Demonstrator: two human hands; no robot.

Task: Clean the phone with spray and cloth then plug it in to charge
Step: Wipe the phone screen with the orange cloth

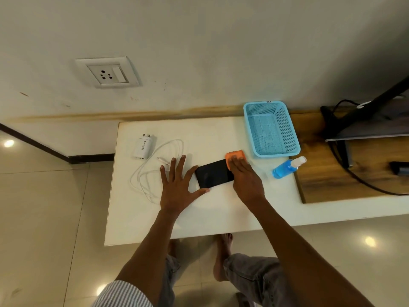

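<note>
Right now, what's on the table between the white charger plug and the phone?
In the head view, the looped white cable and the left hand, spread flat, lie between the charger plug and the phone.

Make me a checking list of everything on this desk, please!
Surface: white tabletop, wooden board at right.
Job's things: black flat phone; orange ribbed cloth on its right end; blue spray bottle lying down; white plug charger.
Clutter: empty blue plastic basket.
Hands: left hand flat, bracing the phone; right hand pressing the cloth.
Cables: white cable loose; black cord.
Surroundings: unused wall socket, tiled floor.
</note>
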